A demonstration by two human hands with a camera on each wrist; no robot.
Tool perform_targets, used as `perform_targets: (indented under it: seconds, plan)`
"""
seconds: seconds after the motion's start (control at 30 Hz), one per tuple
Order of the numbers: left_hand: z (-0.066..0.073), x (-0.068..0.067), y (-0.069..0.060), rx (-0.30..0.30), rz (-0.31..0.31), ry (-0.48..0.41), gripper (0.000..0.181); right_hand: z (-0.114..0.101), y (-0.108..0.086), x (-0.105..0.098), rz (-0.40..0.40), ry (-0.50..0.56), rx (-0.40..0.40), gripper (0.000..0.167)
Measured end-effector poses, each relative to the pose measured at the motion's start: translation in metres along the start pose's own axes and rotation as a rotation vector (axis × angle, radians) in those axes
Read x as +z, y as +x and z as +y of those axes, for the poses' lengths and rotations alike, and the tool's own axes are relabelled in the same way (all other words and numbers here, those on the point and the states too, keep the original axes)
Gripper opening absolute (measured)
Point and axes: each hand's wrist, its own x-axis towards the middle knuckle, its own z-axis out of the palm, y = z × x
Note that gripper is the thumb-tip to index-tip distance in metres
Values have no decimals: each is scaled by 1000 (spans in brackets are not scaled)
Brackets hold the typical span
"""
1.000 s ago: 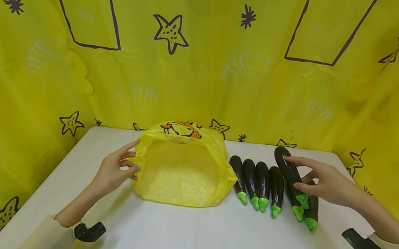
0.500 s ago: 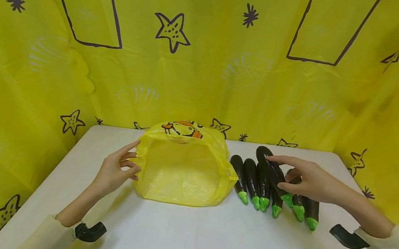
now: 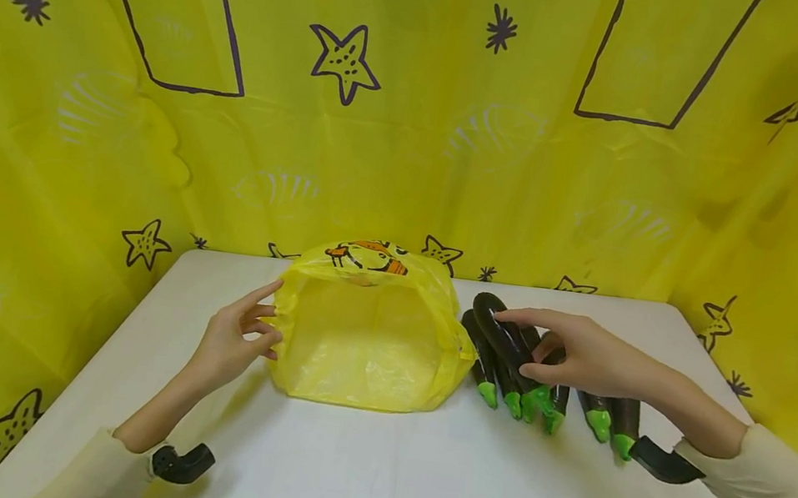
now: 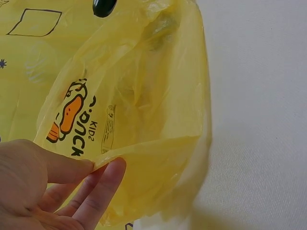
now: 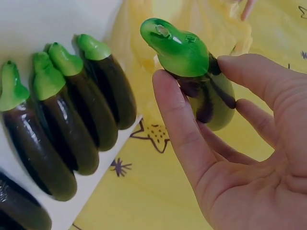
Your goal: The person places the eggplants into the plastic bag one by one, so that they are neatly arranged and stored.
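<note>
The right hand (image 3: 584, 356) pinches a glossy eggplant (image 3: 505, 340) over other eggplants (image 5: 62, 120), the left hand (image 3: 233, 337) the rim of a yellow bag (image 3: 363, 345). The eggplant seems firm but slick, best held mid-body.

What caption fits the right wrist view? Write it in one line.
Right hand gripping an eggplant, with others lying side by side on the white table.

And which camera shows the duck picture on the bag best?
The left wrist view: the duck picture is large there, with "KIDS" readable beside it. The head view shows it small and foreshortened atop the bag. The right wrist view shows only a blurry bit of bag, no duck.
</note>
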Motion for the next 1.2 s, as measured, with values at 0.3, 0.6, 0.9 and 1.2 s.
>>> perform_targets:
  seconds: [0.3,0.6,0.9,1.2]
  plan:
    - [0,0,1,16,2,-4,77,-12,16,8,-40,15,-36,63]
    - [0,-1,-1,18,3,-8,78,-20,37,25,-76,68,-68,63]
    - [1,-2,-2,29,6,-14,76,-32,57,46,-86,78,-95,63]
    - [1,-2,-3,17,11,-24,76,-45,75,62,-107,152,-105,65]
